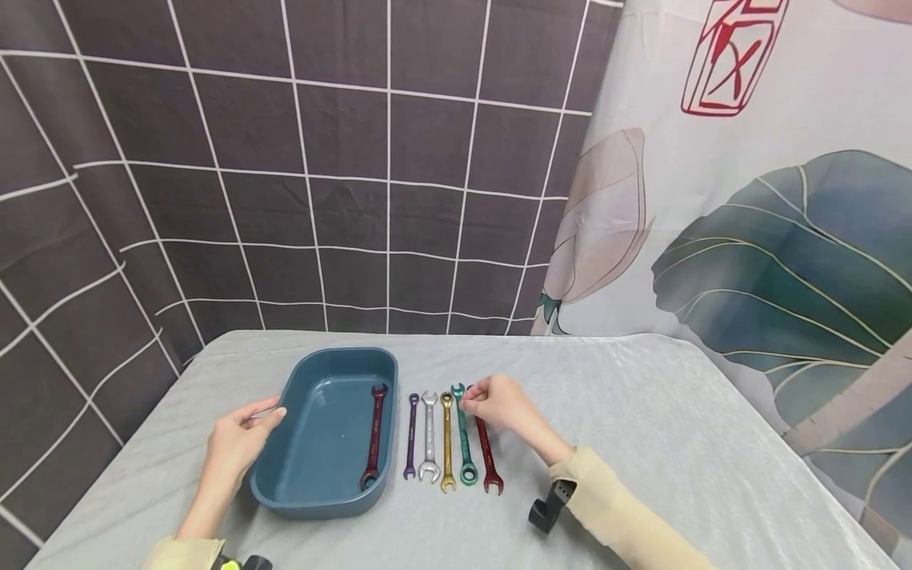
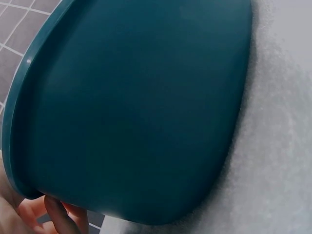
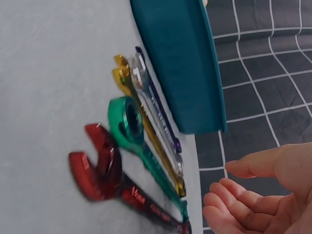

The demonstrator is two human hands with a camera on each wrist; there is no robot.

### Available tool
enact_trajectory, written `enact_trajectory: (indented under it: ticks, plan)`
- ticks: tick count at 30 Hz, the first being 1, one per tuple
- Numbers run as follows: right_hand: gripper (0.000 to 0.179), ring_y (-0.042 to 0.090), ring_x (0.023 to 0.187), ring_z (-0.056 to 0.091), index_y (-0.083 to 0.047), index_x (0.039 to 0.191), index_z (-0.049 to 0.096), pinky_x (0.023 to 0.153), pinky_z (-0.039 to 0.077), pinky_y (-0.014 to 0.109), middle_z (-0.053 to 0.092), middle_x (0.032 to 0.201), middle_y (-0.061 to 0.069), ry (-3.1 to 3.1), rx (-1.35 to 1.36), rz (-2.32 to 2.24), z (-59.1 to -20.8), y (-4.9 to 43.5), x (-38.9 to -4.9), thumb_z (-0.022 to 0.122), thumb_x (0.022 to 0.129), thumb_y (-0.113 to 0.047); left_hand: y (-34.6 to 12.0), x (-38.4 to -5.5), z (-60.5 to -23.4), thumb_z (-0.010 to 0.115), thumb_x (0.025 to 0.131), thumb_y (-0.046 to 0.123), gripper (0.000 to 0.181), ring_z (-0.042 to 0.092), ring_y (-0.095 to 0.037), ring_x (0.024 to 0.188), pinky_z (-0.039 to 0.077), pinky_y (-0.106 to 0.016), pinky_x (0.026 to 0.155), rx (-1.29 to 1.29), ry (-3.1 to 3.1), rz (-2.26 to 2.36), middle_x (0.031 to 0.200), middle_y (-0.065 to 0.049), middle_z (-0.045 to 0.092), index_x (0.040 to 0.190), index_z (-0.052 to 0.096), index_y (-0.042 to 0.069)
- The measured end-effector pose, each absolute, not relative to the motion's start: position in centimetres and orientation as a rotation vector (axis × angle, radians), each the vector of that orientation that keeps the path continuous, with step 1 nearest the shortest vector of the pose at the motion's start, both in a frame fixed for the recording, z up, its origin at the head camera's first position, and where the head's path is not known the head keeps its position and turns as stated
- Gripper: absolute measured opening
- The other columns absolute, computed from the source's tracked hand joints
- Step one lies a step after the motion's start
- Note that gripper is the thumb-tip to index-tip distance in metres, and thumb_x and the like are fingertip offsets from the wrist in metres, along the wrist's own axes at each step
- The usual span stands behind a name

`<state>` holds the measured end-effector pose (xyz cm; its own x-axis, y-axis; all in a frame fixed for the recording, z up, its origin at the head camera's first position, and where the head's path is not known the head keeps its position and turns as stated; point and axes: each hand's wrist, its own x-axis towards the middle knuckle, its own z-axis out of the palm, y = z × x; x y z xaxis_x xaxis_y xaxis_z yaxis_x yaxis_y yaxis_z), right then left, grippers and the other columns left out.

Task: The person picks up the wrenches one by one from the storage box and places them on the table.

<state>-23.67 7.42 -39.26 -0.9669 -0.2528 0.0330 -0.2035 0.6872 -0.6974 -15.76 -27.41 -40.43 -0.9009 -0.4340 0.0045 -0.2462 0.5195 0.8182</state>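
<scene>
My left hand (image 1: 238,443) grips the left rim of a blue rectangular basin (image 1: 313,511). In the left wrist view, its fingers (image 2: 58,214) curl under the rim. A dark red combination wrench (image 1: 374,435) lies in the basin along its right side. Right of the basin, several wrenches lie side by side: purple (image 1: 412,435), silver (image 1: 430,431), gold (image 1: 447,443), green (image 1: 465,447) and red (image 1: 488,455). Above the far ends of the green and red wrenches is my right hand (image 1: 502,404). The right wrist view shows its thumb and fingers apart, holding nothing.
A pale grey cloth (image 1: 627,443) covers the table. Behind it hangs a dark curtain (image 1: 349,214) with a white grid, and a leaf-patterned curtain (image 1: 784,261) is at the right. Wrist cameras (image 1: 549,507) are strapped at the sleeves.
</scene>
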Motion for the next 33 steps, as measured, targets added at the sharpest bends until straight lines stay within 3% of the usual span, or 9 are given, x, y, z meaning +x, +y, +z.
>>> enact_trajectory:
  ticks: [15, 26, 33]
  plan:
    - [0.007, 0.008, 0.06, 0.055, -0.009, 0.081, 0.075, 0.055, 0.043, 0.022, 0.072, 0.073, 0.0, 2.79, -0.434, -1.106, -37.6, 5.4, -23.9, 0.072, 0.081, -0.016, -27.3, -15.9, -40.4, 0.066, 0.089, 0.031, 0.044, 0.056, -0.005, 0.076, 0.043, -0.024, 0.066, 0.596, -2.556, -1.334, 0.103, -0.021, 0.07, 0.123, 0.064, 0.002]
    - [0.009, 0.007, 0.063, 0.057, -0.009, 0.082, 0.076, 0.06, 0.045, 0.023, 0.074, 0.076, 0.002, 2.782, -0.53, -1.08, -36.5, 3.9, -23.8, 0.074, 0.08, -0.017, -27.4, -15.9, -40.5, 0.067, 0.088, 0.029, 0.043, 0.055, -0.005, 0.075, 0.042, -0.025, 0.065, 0.592, -2.547, -1.309, 0.101, -0.022, 0.069, 0.121, 0.065, 0.001]
    - [0.009, 0.006, 0.063, 0.057, -0.009, 0.083, 0.076, 0.061, 0.045, 0.022, 0.074, 0.077, 0.003, 2.769, -0.577, -1.081, -36.3, 2.9, -23.8, 0.074, 0.078, -0.016, -27.4, -15.8, -40.6, 0.067, 0.088, 0.028, 0.045, 0.054, -0.001, 0.077, 0.043, -0.024, 0.068, 0.587, -2.548, -1.323, 0.111, -0.024, 0.068, 0.123, 0.063, 0.001]
